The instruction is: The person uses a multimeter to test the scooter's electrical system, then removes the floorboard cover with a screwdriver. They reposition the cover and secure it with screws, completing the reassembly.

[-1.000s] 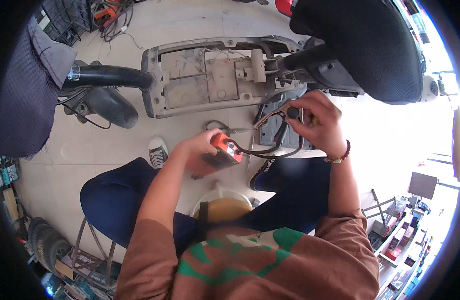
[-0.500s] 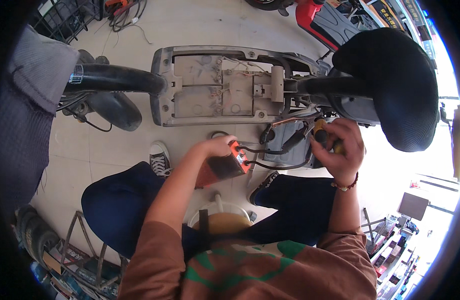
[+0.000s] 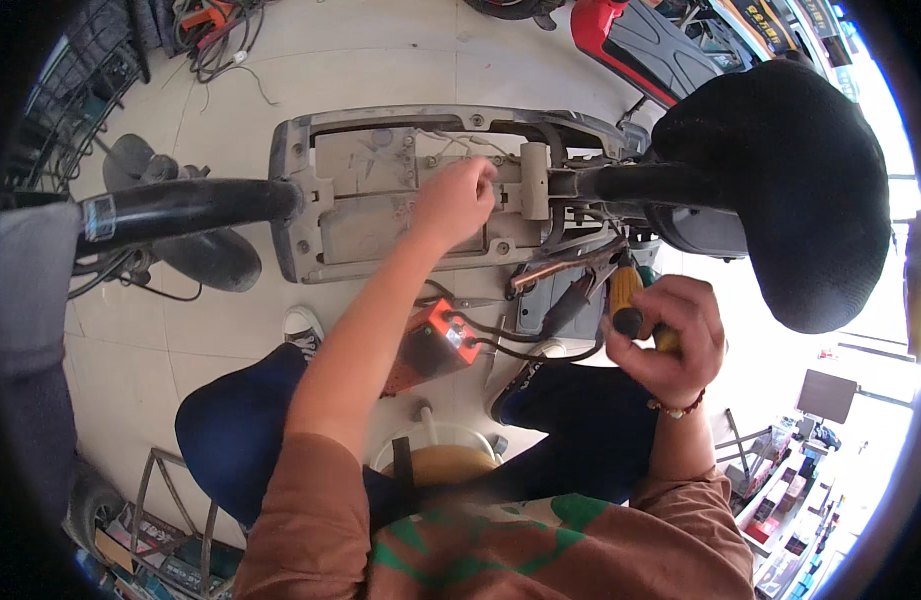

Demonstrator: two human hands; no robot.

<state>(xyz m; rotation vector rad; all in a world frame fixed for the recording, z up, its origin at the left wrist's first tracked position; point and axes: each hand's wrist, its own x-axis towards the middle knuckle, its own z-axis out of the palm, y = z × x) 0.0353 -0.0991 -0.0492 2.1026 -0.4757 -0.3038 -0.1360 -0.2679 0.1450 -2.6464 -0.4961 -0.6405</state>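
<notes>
Left hand (image 3: 455, 205) is over the open vehicle deck (image 3: 365, 228); whether its curled fingers grip anything cannot be told. Right hand (image 3: 677, 335): fingers clasp yellow-handled tool (image 3: 624, 292).

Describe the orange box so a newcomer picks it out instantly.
Find the scooter's grey deck frame, upper middle. Below it, between the shoes, is the box. Its bright orange end and two black cables set it apart from the nearby grey slab.
</notes>
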